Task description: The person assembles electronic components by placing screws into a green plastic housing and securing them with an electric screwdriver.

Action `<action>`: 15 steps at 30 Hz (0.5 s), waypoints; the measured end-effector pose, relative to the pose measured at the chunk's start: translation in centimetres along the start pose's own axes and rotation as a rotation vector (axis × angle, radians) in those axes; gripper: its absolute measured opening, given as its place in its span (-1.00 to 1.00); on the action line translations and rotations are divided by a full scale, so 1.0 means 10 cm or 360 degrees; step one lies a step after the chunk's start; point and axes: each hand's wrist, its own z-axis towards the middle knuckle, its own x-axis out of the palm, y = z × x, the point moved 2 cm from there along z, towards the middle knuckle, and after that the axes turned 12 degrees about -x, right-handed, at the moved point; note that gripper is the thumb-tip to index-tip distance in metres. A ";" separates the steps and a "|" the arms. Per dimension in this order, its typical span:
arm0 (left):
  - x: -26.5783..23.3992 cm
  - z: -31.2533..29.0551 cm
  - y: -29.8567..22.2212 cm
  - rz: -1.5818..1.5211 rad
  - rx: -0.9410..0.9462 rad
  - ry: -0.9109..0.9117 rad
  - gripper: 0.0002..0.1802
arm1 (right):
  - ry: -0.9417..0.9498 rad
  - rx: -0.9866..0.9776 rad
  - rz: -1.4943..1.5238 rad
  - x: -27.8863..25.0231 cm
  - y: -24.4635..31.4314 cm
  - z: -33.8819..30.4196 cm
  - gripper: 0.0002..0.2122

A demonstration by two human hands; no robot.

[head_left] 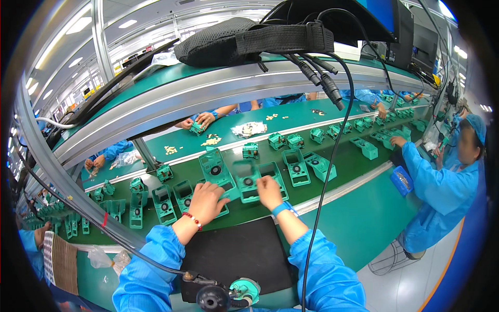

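Both my hands reach over the dark green conveyor strip. The fingers of my left hand (207, 203) are closed on the lower edge of a green plastic housing (214, 167) with a round black part in it. My right hand (269, 192) pinches the edge of a second green housing (246, 176), which is slightly blurred and also has a round dark part. Another open housing (272, 176) lies just behind my right hand. One more (296, 167) rests to its right. Below my left hand, a further housing is partly covered.
A black mat (236, 255) lies before me, with a black round knob (213, 298) at its near edge. A metal shelf beam (208, 96) and hanging black cable (340, 140) cross above. Small green assemblies (250, 150) line the strip. Co-workers sit opposite and at right (442, 177).
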 end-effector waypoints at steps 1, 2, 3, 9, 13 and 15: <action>0.14 0.05 0.00 -0.0012 -0.0003 0.0006 -0.76 | -0.0134 -0.0006 -0.0042 -0.19 0.06 0.00 -0.72; 0.27 0.13 -0.03 -0.0008 0.0046 0.0029 -0.76 | -0.0219 0.0020 -0.0004 -0.38 0.07 0.02 -0.73; 0.39 0.17 -0.07 0.0001 0.0089 0.0053 -0.76 | -0.0300 0.0045 0.0039 -0.55 0.08 0.02 -0.74; 1.11 0.33 -0.26 -0.0040 0.0019 0.0235 -0.72 | -0.0295 0.0144 0.0254 -1.07 -0.05 -0.26 -0.79; 1.07 0.20 -0.34 -0.0104 -0.0054 0.0329 -0.61 | -0.0139 0.0153 0.0441 -1.16 0.12 -0.54 -0.80; 0.82 0.09 -0.29 -0.0507 -0.0132 -0.0088 -0.52 | 0.0173 0.0083 0.0545 -1.14 0.31 -0.65 -0.79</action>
